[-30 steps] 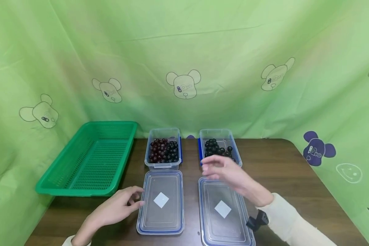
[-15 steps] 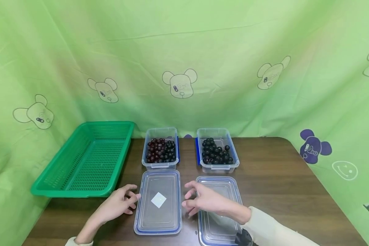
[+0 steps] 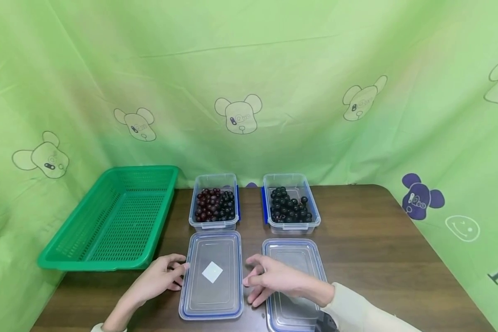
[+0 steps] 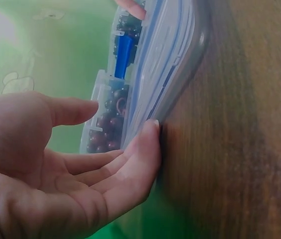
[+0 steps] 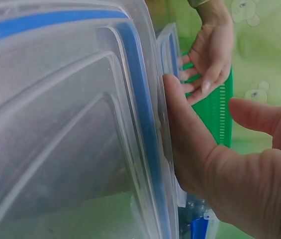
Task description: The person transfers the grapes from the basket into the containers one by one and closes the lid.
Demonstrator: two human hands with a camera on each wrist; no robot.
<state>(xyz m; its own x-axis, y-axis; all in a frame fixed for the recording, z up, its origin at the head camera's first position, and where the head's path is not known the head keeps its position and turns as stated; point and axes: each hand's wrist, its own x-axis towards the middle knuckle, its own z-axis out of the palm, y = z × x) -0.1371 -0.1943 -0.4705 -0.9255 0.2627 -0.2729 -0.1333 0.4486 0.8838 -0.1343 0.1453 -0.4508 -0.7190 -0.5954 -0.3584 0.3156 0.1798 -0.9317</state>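
My left hand point(image 3: 157, 276) is at the left edge of a clear lid point(image 3: 211, 295) with a blue seal and a white square patch. In the left wrist view its fingertips point(image 4: 150, 130) touch that edge, thumb apart. Across from it, my right hand point(image 3: 275, 276) has its fingertips by the same lid's right edge; whether they touch it I cannot tell. Under the right hand and wrist lies a second clear lid point(image 3: 292, 248), partly covered. Beyond the lids, a left box point(image 3: 216, 226) holds dark red and black grape-like fruit point(image 3: 216, 205); a right box point(image 3: 294, 226) holds black ones point(image 3: 288, 207).
A green slotted basket point(image 3: 122, 219) stands on the left of the brown wooden table point(image 3: 365, 230). Behind the boxes hangs a green curtain point(image 3: 299, 147) with bear-head prints. Blue clips point(image 3: 265, 205) hang at the sides of the boxes.
My right hand has come down and left from beside the right box to the left lid's right edge. My left hand has barely moved. The view has shifted slightly.
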